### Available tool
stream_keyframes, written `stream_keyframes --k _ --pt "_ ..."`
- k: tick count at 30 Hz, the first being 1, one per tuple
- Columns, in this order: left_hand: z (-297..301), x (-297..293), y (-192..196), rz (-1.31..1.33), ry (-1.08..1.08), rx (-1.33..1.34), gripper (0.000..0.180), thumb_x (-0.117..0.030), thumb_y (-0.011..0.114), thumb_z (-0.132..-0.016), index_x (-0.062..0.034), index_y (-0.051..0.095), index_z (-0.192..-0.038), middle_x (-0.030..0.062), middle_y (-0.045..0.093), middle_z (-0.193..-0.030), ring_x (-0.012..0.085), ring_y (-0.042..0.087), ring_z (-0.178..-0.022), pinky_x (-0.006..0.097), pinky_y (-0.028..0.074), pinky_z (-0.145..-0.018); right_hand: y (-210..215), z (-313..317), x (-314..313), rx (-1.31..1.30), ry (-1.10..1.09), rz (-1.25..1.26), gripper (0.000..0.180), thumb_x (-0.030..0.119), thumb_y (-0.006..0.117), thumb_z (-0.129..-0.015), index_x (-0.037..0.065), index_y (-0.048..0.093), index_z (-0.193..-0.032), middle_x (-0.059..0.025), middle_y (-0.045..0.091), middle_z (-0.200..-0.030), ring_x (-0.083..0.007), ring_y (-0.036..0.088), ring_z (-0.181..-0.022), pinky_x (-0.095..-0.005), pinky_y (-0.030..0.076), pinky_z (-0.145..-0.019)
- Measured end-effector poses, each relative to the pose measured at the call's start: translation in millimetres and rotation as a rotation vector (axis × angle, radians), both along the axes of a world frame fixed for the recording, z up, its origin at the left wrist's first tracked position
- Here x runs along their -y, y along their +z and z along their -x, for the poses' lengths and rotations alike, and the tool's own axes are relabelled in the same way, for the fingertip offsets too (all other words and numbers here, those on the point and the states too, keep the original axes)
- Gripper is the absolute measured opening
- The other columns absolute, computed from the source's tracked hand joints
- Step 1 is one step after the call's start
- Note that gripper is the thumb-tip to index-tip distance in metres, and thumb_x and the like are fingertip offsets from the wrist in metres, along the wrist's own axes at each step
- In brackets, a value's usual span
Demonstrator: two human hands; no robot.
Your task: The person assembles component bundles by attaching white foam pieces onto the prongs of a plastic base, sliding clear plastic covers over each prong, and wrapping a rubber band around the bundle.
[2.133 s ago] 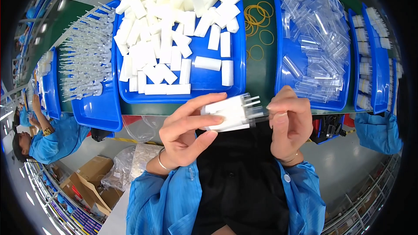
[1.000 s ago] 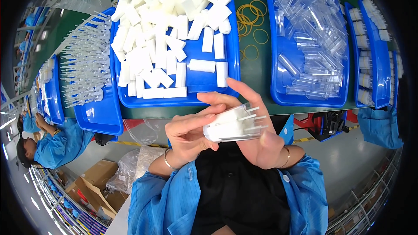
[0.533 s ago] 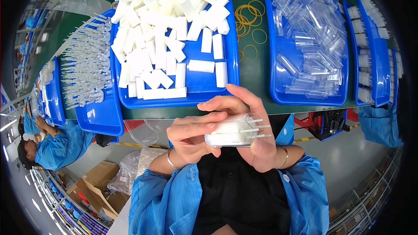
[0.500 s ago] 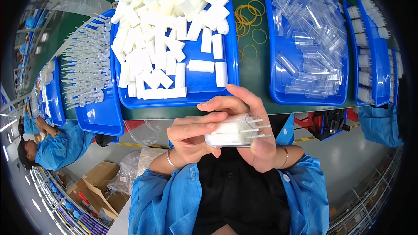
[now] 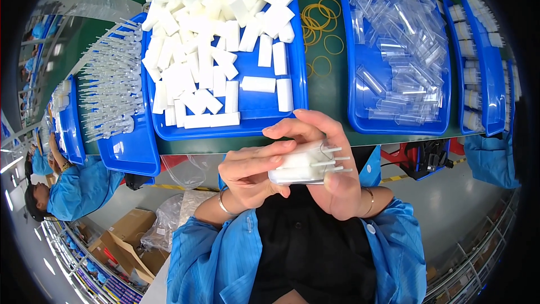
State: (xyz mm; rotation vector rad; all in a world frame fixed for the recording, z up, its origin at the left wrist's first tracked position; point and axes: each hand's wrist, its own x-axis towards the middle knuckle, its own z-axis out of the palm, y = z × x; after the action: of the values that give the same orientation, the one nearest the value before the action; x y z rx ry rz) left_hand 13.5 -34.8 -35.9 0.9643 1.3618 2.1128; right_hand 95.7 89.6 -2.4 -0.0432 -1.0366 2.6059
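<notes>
Both my hands are closed around a small bundle of clear plastic tubes with white foam inside (image 5: pixel 299 164), held above the table's near edge, in front of my chest. Thin white stems stick out of the bundle's right end. My left hand (image 5: pixel 248 173) grips the bundle's left end, fingers across its top and thumb below. My right hand (image 5: pixel 339 191) holds the right end, its thumb against the lower side near the stems and its fingers curved behind and above. Fingers hide part of the bundle.
Ahead stands a blue tray (image 5: pixel 225 130) of white foam blocks. Clear tubes fill another blue tray (image 5: pixel 396 128) to the right; yellow rubber bands (image 5: pixel 322 19) lie between. A left tray (image 5: pixel 130 155) holds white stemmed pieces. Far right trays (image 5: pixel 495 101) carry bundles. A co-worker (image 5: pixel 79 188) sits left.
The bundle has tilted slightly, its stem end a little higher. My left fingers have shifted slightly on it. The co-worker's arm at the left has moved.
</notes>
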Motion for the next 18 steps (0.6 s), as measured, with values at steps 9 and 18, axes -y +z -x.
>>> stream_keyframes --k 9,18 --pt "2.8 -2.3 5.8 0.009 -0.035 0.104 0.048 -0.013 0.078 -0.066 0.0040 0.059 -0.107 0.0311 0.054 -0.111 0.0356 0.054 -0.108 0.035 0.045 -0.088 2.7 2.3 -3.3 0.265 0.086 0.042 0.068 0.049 0.044 -0.079 0.004 0.034 -0.129 -0.0204 0.045 -0.120 -0.0274 0.046 -0.113 -0.0400 0.041 -0.093" --pt "3.3 -3.2 7.6 0.014 -0.112 0.099 0.047 -0.007 0.075 -0.068 0.0050 0.058 -0.110 0.0329 0.049 -0.117 0.0372 0.049 -0.114 0.035 0.043 -0.090 9.3 0.8 4.6 0.213 -0.013 0.165 0.065 0.034 0.054 -0.080 0.001 0.032 -0.131 -0.0182 0.045 -0.122 -0.0256 0.045 -0.115 -0.0378 0.034 -0.097"
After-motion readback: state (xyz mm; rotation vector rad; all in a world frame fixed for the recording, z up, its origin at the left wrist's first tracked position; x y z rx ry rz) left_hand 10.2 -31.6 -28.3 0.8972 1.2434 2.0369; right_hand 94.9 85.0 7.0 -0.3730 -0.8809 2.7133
